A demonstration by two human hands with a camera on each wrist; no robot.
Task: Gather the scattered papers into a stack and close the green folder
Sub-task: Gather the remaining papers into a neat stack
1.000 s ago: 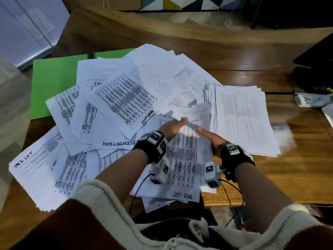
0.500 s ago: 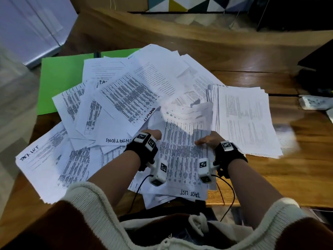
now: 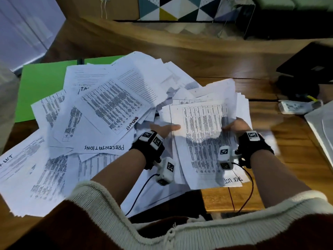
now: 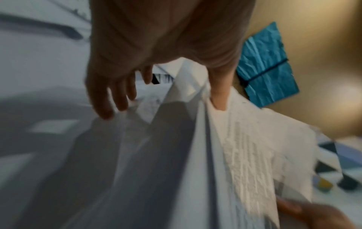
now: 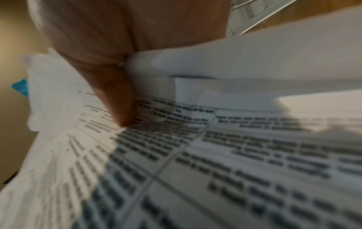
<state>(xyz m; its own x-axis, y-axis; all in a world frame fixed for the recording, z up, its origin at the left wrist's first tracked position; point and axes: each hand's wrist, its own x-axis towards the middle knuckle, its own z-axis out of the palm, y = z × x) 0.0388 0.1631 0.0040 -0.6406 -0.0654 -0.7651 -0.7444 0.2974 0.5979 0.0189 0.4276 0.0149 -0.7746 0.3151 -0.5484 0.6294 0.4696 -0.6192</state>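
Both hands hold one bundle of printed papers [image 3: 201, 134] raised over the right part of the table. My left hand [image 3: 167, 128] pinches the bundle's left edge, its thumb [image 4: 217, 100] on top and the fingers [image 4: 109, 100] below. My right hand [image 3: 234, 126] grips the right edge, its thumb [image 5: 121, 111] pressed on the top sheet. Several loose sheets [image 3: 111, 105] lie criss-crossed to the left. The green folder [image 3: 43, 87] lies open at the back left, its right half hidden under them.
A wooden table [image 3: 288, 159] carries everything, with a raised wooden ledge [image 3: 162, 38] behind. A white remote-like device [image 3: 295, 107] and a dark object [image 3: 306, 67] sit at the right. A grey flat item [image 3: 322, 130] lies along the right edge.
The bundle has come up off the table and moved to the right, where a paper stack lay. Both hands have shifted right with it, from flat on top to its side edges.
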